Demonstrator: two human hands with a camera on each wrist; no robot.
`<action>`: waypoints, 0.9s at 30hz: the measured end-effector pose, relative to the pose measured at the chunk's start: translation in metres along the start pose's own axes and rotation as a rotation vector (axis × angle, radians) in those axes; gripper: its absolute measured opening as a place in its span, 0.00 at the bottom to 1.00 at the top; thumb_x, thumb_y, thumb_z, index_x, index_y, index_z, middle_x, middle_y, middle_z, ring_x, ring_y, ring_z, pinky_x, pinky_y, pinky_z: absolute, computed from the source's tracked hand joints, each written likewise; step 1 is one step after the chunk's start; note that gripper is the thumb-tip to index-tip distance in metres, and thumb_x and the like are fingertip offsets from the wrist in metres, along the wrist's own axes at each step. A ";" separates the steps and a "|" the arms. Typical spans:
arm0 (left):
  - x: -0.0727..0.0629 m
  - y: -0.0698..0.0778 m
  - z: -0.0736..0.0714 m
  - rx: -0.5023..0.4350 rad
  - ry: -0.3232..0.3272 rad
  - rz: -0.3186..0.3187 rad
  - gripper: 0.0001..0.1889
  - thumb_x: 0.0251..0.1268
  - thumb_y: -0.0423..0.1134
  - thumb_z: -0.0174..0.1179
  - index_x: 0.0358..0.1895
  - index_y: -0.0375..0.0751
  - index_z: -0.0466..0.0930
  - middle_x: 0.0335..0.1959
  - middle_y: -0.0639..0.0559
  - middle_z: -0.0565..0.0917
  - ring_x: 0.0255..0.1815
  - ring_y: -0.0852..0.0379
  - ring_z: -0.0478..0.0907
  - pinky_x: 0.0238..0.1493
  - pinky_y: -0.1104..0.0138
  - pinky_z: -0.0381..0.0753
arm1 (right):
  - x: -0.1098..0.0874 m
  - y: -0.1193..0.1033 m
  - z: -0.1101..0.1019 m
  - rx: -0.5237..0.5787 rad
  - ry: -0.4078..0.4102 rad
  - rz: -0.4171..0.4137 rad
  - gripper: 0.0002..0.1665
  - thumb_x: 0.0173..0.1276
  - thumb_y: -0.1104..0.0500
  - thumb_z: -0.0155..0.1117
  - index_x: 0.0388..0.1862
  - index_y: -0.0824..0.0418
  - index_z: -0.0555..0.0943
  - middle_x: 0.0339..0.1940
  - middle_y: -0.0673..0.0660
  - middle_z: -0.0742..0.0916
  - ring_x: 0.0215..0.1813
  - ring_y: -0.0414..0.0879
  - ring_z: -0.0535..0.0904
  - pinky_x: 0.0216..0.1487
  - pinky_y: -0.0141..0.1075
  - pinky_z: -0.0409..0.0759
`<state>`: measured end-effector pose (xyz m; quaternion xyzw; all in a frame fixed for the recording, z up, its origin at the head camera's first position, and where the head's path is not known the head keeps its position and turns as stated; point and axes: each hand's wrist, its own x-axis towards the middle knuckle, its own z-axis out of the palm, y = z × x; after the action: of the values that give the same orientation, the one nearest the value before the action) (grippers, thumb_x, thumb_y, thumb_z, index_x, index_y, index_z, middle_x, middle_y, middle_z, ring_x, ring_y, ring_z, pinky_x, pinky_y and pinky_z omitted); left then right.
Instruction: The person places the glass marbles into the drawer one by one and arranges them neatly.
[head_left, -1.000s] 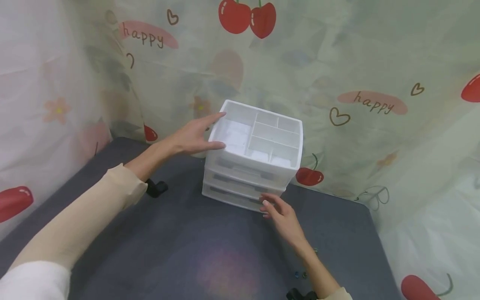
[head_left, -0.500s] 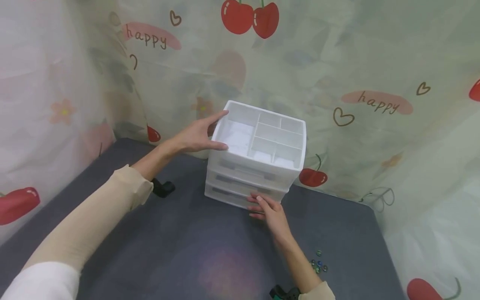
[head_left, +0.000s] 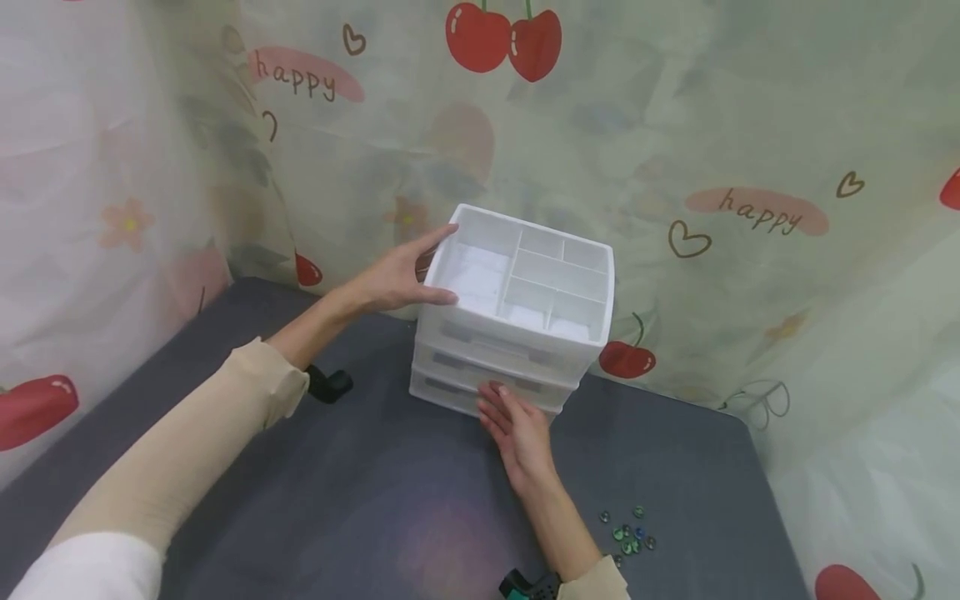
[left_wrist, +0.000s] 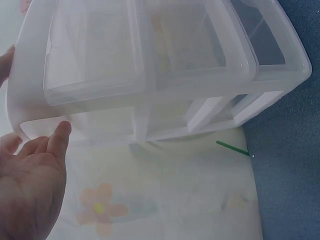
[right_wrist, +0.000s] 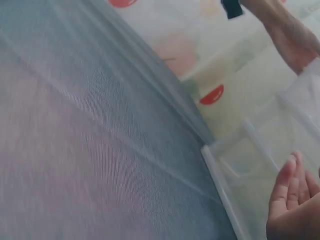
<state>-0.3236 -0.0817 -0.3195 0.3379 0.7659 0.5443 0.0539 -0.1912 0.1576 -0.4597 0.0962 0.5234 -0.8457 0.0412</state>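
Note:
A white plastic storage box [head_left: 517, 350] with translucent, stacked drawers and a divided open top stands on the table. My left hand [head_left: 397, 275] grips its upper left side, thumb on the front part of the rim and index finger farther back. In the left wrist view, the other fingers [left_wrist: 59, 142] bend in under the rim at the side. My right hand [head_left: 521, 433] is at the lowest drawer's front, palm turned up and fingers nearly straight. Whether its fingertips [right_wrist: 290, 170] touch the drawer cannot be told. All the drawers look pushed in.
Several small green and blue glass pieces [head_left: 628, 533] lie on the dark table cloth [head_left: 337, 500], right of my right forearm. A printed curtain [head_left: 570, 150] hangs close behind the box. Black devices [head_left: 330, 385] sit at both wrists.
My right hand has shifted left along the lowest drawer's front and turned its palm upward. More of the glass pieces now show beside the forearm. My left hand keeps its hold.

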 end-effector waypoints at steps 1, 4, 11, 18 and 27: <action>0.000 0.000 0.000 -0.011 -0.003 0.003 0.53 0.58 0.33 0.72 0.81 0.45 0.44 0.80 0.40 0.52 0.77 0.44 0.57 0.68 0.53 0.65 | 0.000 0.001 0.003 0.026 0.012 -0.004 0.24 0.78 0.56 0.56 0.65 0.72 0.73 0.55 0.61 0.86 0.48 0.45 0.85 0.48 0.35 0.81; 0.000 -0.001 0.001 -0.035 -0.014 0.013 0.53 0.59 0.31 0.71 0.81 0.43 0.44 0.80 0.40 0.50 0.77 0.44 0.55 0.69 0.53 0.64 | 0.002 0.004 0.009 0.092 0.027 -0.015 0.24 0.79 0.57 0.54 0.64 0.73 0.73 0.53 0.61 0.86 0.48 0.44 0.86 0.49 0.34 0.81; -0.002 -0.001 0.000 -0.037 -0.018 0.018 0.52 0.60 0.31 0.70 0.81 0.44 0.43 0.80 0.42 0.49 0.78 0.47 0.54 0.69 0.53 0.63 | 0.006 0.011 0.013 0.136 0.026 -0.044 0.22 0.78 0.57 0.55 0.61 0.73 0.74 0.50 0.61 0.87 0.46 0.45 0.86 0.46 0.33 0.82; -0.001 -0.002 0.003 -0.056 -0.024 0.027 0.52 0.60 0.32 0.70 0.81 0.44 0.43 0.80 0.40 0.51 0.77 0.44 0.56 0.69 0.53 0.64 | 0.005 0.014 0.013 0.115 0.072 -0.068 0.21 0.77 0.56 0.58 0.56 0.72 0.78 0.46 0.60 0.89 0.46 0.46 0.87 0.46 0.35 0.82; -0.004 0.001 0.002 -0.034 -0.025 0.014 0.52 0.61 0.32 0.69 0.81 0.46 0.42 0.81 0.44 0.48 0.78 0.47 0.52 0.70 0.53 0.62 | -0.003 0.018 0.013 0.099 0.072 -0.073 0.23 0.76 0.56 0.59 0.56 0.75 0.77 0.45 0.62 0.89 0.46 0.47 0.87 0.48 0.38 0.82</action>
<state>-0.3195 -0.0820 -0.3206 0.3493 0.7533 0.5534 0.0655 -0.1863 0.1376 -0.4696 0.1093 0.4852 -0.8674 -0.0133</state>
